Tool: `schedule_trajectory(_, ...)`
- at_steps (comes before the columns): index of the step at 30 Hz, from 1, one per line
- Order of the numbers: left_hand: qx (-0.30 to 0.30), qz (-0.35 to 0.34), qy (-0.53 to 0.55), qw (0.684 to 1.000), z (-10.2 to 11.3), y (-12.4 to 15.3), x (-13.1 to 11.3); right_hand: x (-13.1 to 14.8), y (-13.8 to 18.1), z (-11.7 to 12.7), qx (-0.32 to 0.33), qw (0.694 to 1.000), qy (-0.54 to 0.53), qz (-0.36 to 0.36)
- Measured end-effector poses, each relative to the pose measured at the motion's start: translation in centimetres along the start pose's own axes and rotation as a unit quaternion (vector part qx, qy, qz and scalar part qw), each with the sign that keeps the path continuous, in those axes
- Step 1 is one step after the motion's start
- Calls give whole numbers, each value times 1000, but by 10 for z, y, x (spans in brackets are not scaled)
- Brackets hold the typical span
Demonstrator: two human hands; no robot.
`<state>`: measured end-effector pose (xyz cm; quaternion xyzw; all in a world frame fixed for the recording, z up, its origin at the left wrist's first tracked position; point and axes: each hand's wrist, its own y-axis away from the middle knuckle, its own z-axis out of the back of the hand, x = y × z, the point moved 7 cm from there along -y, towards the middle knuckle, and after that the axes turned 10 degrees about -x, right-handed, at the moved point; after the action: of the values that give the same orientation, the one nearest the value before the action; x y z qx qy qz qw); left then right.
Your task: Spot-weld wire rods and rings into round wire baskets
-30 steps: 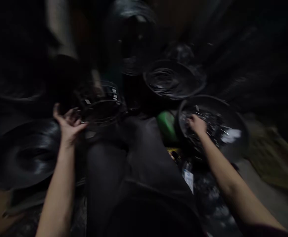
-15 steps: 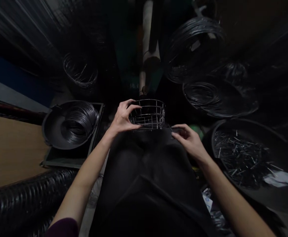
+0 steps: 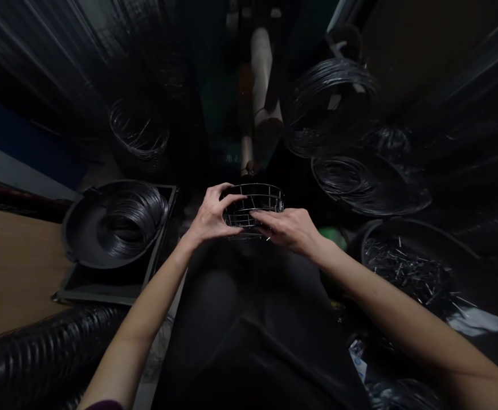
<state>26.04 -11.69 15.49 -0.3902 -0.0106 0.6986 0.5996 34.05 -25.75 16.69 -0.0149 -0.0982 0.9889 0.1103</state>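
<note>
The round wire frame (image 3: 257, 184) is at the centre of the view, just beyond the dark-covered lap (image 3: 249, 319) and near the lower end of a pale bar (image 3: 261, 57). The left hand (image 3: 213, 215) holds the frame at its left side, thumb low and fingers curved over the upper part. The right hand (image 3: 289, 229) is at the near right side of the frame, fingers extended together toward its middle; whether it grips a wire cannot be determined. To the right, a dark basin (image 3: 458, 239) contains short metal rods (image 3: 407, 267) and a white piece (image 3: 475, 320). To the left, another basin (image 3: 80, 245) contains coiled wire (image 3: 135, 219).
</note>
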Motion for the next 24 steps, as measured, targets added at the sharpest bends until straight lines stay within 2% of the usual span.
schedule_trajectory(5, -41, 13, 19, 999, 2, -9, 6, -4, -14, 6, -7, 998, 58, -2)
schedule_trajectory(9, -59, 25, 32, 997, 0, -12, 9, -2, -13, 6, 15, 995, 99, 4)
schedule_trajectory(14, -48, 31, 52, 997, -6, -15, 10, -2, -9, 6, -4, 994, 111, 21)
schedule_trajectory(24, -42, 43, 59, 996, -8, -25, 18, -14, -20, 11, -45, 996, 76, 4)
